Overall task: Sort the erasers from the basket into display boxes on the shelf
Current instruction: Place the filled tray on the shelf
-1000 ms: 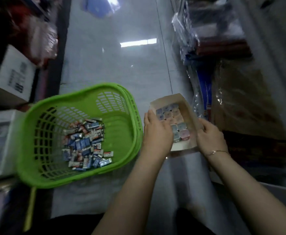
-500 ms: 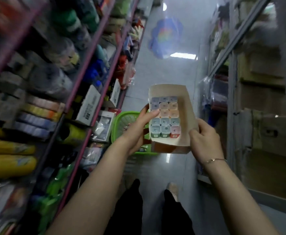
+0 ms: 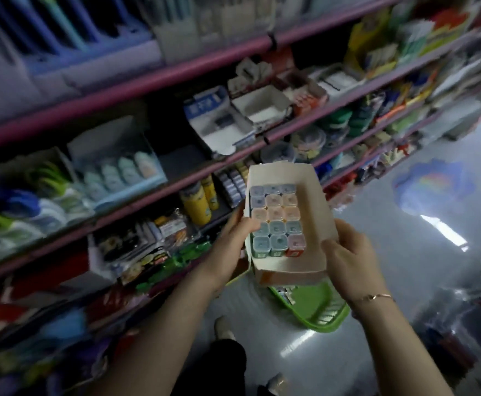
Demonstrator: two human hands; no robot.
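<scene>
A person stands in a shop aisle and holds a paper box (image 3: 313,195) up in front of the shelf (image 3: 176,178). The left hand (image 3: 230,247) grips the left wall of the box, with the thumb bent over the rim and touching the little erasers (image 3: 276,218) inside. The right hand (image 3: 350,261) holds the right wall, with the thumb on the inside and the other fingers curled under where I cannot see them.

The erasers sit in neat rows, three across, along the left side of the box. They are blue, peach and one pink. The right part of the box has no erasers in it.

The green basket (image 3: 319,310) is down on the floor, just below the box and partly hidden by it. I cannot tell from here how many erasers are left in it.

I think this box is being carried to its place on the shelf. There is a dark gap between the other boxes, just above and to the left of this one, and that may be the spot. The next move needs the box kept level so the rows do not slide, and then pushed in gently between its neighbours.
</scene>
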